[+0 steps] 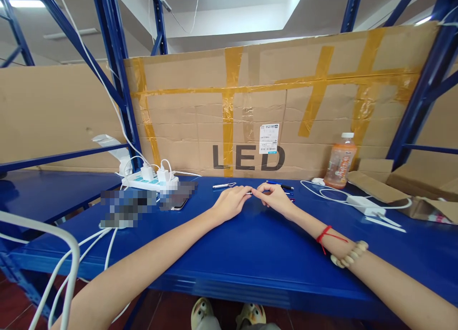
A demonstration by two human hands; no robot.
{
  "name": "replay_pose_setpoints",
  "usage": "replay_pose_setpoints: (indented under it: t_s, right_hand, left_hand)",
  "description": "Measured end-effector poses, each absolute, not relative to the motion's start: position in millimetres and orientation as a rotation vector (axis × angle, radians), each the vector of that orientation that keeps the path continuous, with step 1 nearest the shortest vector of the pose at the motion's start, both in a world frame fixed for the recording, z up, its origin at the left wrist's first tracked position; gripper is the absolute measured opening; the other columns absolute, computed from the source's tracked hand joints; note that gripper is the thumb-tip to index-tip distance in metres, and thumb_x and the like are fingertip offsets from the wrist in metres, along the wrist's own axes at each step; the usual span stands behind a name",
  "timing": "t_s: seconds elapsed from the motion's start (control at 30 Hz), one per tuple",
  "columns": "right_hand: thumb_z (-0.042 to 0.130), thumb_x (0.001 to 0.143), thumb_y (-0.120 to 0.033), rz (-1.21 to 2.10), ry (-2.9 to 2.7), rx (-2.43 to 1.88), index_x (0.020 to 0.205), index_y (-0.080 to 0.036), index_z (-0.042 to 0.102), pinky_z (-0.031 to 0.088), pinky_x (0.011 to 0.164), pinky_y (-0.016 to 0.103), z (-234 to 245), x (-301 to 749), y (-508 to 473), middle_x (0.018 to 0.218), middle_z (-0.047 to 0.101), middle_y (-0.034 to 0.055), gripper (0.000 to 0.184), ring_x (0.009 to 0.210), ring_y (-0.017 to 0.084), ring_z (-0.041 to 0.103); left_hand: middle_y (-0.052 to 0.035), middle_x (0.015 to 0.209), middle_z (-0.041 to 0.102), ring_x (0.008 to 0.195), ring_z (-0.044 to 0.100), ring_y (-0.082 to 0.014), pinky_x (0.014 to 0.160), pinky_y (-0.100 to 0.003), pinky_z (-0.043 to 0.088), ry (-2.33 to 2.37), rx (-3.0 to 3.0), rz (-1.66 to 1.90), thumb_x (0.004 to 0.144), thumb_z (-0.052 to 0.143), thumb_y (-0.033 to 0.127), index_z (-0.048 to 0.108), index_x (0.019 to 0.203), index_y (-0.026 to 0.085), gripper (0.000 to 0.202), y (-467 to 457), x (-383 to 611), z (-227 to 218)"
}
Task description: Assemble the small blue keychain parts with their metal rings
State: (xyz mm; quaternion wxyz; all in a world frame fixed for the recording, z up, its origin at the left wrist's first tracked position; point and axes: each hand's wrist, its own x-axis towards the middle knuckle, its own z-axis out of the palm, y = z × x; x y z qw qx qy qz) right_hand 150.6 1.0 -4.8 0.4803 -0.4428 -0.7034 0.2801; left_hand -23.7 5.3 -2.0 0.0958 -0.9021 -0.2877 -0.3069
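Observation:
Over the middle of the blue table my left hand point(232, 202) is closed, its fingertips pinching a small, thin, pale silvery piece point(249, 193). My right hand point(275, 198) meets it from the other side, thumb and forefinger closed at the end of that piece. The fingers cover most of it, so its kind is unclear. A slim silver pen-like item point(223, 186) lies just behind my left hand. Beyond my right hand rests a blue and black pen point(281, 185), partly hidden. Something small and dark red point(292, 200) peeks out beside my right wrist.
To the left are a white power strip point(148, 182) with plugs and a phone point(183, 196), partly blurred. At right stand an orange-labelled bottle point(341, 160), a white adapter point(365, 205) with its cable, and an open cardboard box point(424, 186). A large cardboard sheet point(200, 129) closes the back.

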Motion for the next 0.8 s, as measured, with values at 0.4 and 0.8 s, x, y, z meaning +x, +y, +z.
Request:
replay_pose_setpoints:
  t_s: [0.4, 0.8]
  right_hand:
    - [0.066, 0.061, -0.048, 0.411, -1.823, -0.96, 0.076, -0.017, 0.067, 0.041, 0.04, 0.022, 8, 149, -10, 0.086, 0.055, 0.0052, 0.034, 0.041, 0.003, 0.043]
    - [0.069, 0.057, -0.045, 0.618, -1.833, -0.926, 0.06, -0.014, 0.064, 0.043, 0.039, 0.022, -1, 152, -7, 0.076, 0.05, 0.003, 0.032, 0.042, 0.004, 0.046]
  left_hand:
    - [-0.0021, 0.099, 0.058, 0.092, 0.054, -0.0141, 0.078, -0.026, 0.043, -0.949, -2.839, -1.018, 0.09, 0.025, 0.026, 0.047, 0.103, 0.021, 0.026, 8, -28, -2]
    - [-0.0027, 0.098, 0.058, 0.084, 0.058, -0.0162, 0.067, -0.026, 0.044, -0.963, -3.026, -0.851, 0.089, 0.03, 0.028, 0.04, 0.093, 0.021, 0.013, 4, -30, -1]
